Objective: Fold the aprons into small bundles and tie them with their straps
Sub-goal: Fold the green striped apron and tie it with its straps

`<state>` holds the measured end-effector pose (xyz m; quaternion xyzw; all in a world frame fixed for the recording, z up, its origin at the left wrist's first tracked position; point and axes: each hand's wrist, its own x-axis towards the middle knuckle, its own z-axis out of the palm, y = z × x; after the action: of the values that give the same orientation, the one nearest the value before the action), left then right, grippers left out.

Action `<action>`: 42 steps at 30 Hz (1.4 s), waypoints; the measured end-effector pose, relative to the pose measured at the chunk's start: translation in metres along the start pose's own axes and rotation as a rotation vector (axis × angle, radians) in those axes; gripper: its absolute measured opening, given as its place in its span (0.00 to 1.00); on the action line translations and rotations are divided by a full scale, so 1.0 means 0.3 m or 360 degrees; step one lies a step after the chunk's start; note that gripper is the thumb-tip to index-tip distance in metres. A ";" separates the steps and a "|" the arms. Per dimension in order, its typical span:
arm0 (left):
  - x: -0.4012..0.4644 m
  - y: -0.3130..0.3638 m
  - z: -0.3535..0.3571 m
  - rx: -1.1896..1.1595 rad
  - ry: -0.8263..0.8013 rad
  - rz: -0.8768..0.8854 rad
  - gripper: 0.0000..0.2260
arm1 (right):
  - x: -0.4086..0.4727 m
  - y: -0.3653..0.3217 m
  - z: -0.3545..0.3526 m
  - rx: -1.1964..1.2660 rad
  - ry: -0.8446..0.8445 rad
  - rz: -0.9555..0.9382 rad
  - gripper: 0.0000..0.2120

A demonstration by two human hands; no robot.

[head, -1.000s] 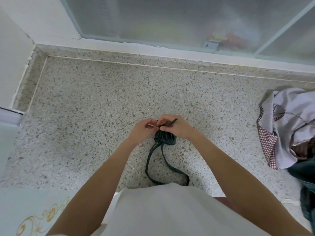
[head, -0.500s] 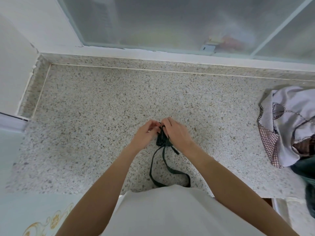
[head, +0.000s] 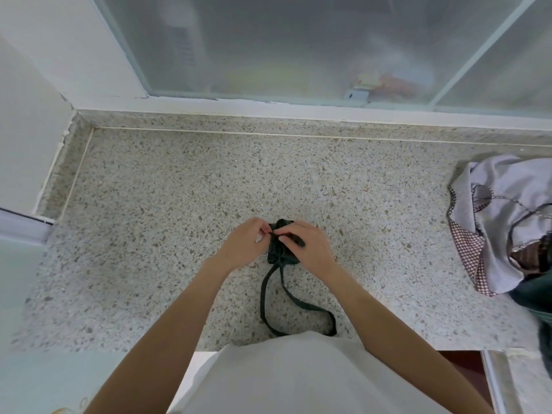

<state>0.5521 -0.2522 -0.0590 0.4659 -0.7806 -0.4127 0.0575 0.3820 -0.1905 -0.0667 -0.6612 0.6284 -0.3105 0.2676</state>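
Observation:
A dark green apron bundle (head: 280, 252) lies on the speckled stone counter (head: 179, 189) in the middle of the view. My left hand (head: 243, 245) pinches a strap end at the bundle's upper left. My right hand (head: 307, 245) grips the bundle's top right, with a dark strap end under its fingers. A long loop of dark strap (head: 286, 306) trails from the bundle toward my body. Part of the bundle is hidden under my fingers.
A heap of aprons (head: 504, 222), lilac with checked trim and dark ones beneath, lies at the counter's right edge. A frosted sliding window (head: 298, 46) runs along the back. A white wall (head: 27, 130) closes the left side.
Both hands have shifted a little away from me along with the bundle. The bundle now shows more between my hands, and the strap end that stuck out over my right hand is tucked under its fingers.

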 end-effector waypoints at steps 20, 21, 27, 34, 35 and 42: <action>-0.001 -0.147 0.017 0.0600 0.0212 -0.0501 0.08 | -0.041 0.004 -0.023 0.0337 0.0121 0.0950 0.04; -0.002 -0.142 0.019 0.0567 0.0219 -0.0462 0.08 | -0.040 0.006 -0.042 0.0413 0.0077 0.1003 0.04; -0.105 -0.030 -0.038 0.0149 0.0525 0.0117 0.13 | -0.151 0.047 -0.179 0.0614 0.0019 0.0959 0.14; -0.181 0.061 0.089 0.0372 -0.0537 0.0932 0.09 | -0.503 0.039 0.008 -0.0134 0.0096 0.0545 0.14; -0.189 0.054 0.121 0.0556 -0.0738 0.0943 0.09 | -0.545 0.034 0.026 -0.0247 0.0054 0.0505 0.15; -0.232 0.007 0.218 0.1297 -0.1194 0.0933 0.16 | -0.772 0.071 -0.028 -0.0567 -0.0099 0.0649 0.13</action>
<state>0.5587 -0.1592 -0.0796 0.0403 -0.9376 -0.1843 -0.2920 0.3575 0.0394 -0.0941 -0.5670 0.7847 -0.1143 0.2232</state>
